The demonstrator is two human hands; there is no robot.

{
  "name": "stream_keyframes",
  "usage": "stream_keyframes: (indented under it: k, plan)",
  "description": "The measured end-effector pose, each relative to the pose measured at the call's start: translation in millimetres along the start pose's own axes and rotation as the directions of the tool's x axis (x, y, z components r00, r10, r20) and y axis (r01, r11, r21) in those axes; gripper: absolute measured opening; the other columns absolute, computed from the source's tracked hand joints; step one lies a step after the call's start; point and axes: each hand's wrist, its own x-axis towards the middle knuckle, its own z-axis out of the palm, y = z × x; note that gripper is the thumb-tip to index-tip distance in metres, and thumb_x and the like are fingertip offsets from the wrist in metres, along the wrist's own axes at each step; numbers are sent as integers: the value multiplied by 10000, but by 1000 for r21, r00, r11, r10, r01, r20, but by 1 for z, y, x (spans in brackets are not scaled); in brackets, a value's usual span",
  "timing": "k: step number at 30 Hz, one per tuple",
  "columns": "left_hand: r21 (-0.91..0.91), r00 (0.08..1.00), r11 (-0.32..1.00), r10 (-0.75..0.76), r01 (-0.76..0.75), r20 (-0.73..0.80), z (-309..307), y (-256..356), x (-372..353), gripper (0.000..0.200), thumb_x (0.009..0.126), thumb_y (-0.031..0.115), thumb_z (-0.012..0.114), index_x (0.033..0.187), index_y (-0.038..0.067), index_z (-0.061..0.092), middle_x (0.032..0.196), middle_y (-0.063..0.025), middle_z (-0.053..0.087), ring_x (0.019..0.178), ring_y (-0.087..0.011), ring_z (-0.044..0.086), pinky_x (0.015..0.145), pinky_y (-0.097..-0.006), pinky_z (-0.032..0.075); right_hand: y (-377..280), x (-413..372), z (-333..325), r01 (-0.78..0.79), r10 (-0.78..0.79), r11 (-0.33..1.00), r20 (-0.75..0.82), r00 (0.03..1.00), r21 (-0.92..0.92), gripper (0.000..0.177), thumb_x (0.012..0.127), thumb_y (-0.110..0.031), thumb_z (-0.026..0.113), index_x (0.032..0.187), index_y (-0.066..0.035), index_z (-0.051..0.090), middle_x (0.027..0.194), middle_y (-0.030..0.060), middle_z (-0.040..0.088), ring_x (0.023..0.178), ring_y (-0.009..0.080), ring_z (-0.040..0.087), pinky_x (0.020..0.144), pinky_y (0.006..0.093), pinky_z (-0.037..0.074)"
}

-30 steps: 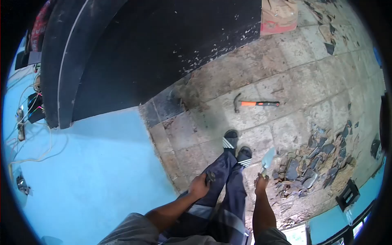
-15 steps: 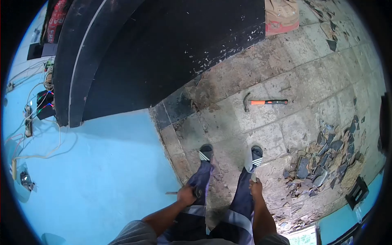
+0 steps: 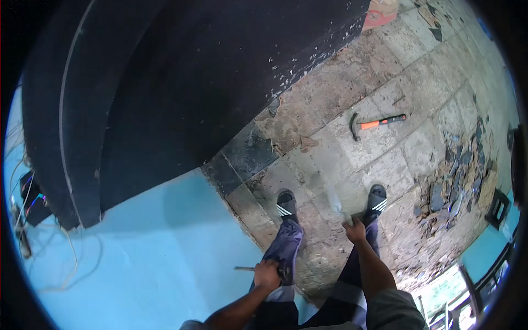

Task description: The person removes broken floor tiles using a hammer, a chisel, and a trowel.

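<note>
My left hand is closed in front of my left leg, around a tool with a thin grey shaft poking out to the left and a dark end on the right. Its exact kind is partly hidden by my fingers. My right hand, near my right knee, is wrapped round the handle of a scraper-like tool with a flat pale blade. The blade points away from me, blurred by motion. On the tiled floor ahead lies an orange-and-black claw hammer, touched by neither hand.
Broken dark tile pieces are heaped on the right. A black panelled structure stands ahead on the left, beside a light blue wall. Cables hang at far left. A few dark tiles remain at the structure's base.
My view has turned and shifted, so the hammer and rubble appear farther right. My right hand has raised the scraper-like tool and swung its blade inward, between my feet. Both hands keep their tools.
</note>
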Motion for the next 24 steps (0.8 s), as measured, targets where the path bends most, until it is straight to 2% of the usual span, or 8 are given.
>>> stream_keyframes:
  k: [1, 5, 9, 13, 16, 19, 20, 24]
  plan:
    - [-20, 1000, 999, 29, -29, -6, 3, -17, 2, 273, 814, 315, 692, 980, 102, 734, 1077, -68, 686, 1082, -295, 608, 905, -443, 482, -25, 2, 25, 85, -90, 989, -30, 996, -122, 599, 836, -386, 723, 1258, 28, 630, 1157, 281, 683, 1114, 399, 656, 951, 433, 499]
    - [-156, 999, 987, 35, -37, -16, 17, -51, 2, 243, 812, 277, 687, 953, 85, 734, 1057, -75, 695, 1043, -293, 610, 898, -415, 488, -123, 43, 115, 84, -96, 994, 219, 971, 65, 660, 857, -474, 699, 1320, -14, 604, 1253, 267, 644, 1196, 392, 612, 1009, 418, 477]
    - [-274, 998, 961, 21, -38, -66, 30, -71, -2, 211, 812, 287, 689, 876, 89, 727, 984, -77, 693, 983, -299, 618, 872, -417, 497, -178, 117, 174, 199, -162, 963, 200, 966, -181, 648, 869, -511, 674, 1292, -23, 618, 1220, 264, 655, 1171, 404, 619, 982, 445, 490]
    - [-346, 990, 938, -53, 6, -129, 47, -83, -4, 211, 815, 308, 695, 813, 97, 714, 915, -81, 683, 926, -307, 625, 836, -428, 505, -234, 170, 149, 133, -76, 954, 215, 974, -267, 533, 883, -443, 643, 1238, -45, 661, 1163, 270, 673, 1138, 438, 617, 990, 468, 486]
    - [-374, 990, 927, -82, 32, -117, 57, -82, -15, 209, 815, 310, 706, 791, 103, 711, 883, -86, 685, 893, -311, 635, 811, -432, 510, -244, 151, 140, -3, 3, 1000, -51, 999, 4, 520, 874, -446, 649, 1201, -43, 675, 1140, 274, 678, 1120, 440, 622, 973, 474, 490]
    - [-451, 982, 890, -136, 61, -135, 52, -66, -16, 205, 811, 307, 718, 765, 107, 710, 861, -85, 695, 872, -312, 645, 790, -439, 512, -230, 127, 107, 149, -149, 957, 21, 989, -250, 501, 874, -429, 653, 1181, -34, 677, 1125, 278, 680, 1114, 440, 624, 964, 468, 492]
    - [-473, 976, 878, -162, 77, -142, 50, -64, -15, 205, 810, 305, 722, 755, 108, 710, 854, -84, 698, 866, -312, 648, 783, -443, 512, -211, 140, 103, 172, -141, 934, 119, 983, -313, 499, 875, -418, 657, 1198, -38, 671, 1131, 274, 679, 1112, 439, 624, 967, 466, 493]
    - [-467, 980, 884, -116, 27, -164, 71, -63, -15, 196, 804, 291, 729, 737, 109, 707, 852, -76, 706, 854, -309, 653, 762, -446, 510, -176, 174, 62, 98, -66, 918, 95, 993, -384, 544, 878, -450, 652, 1224, -30, 659, 1139, 273, 681, 1113, 432, 632, 969, 467, 488]
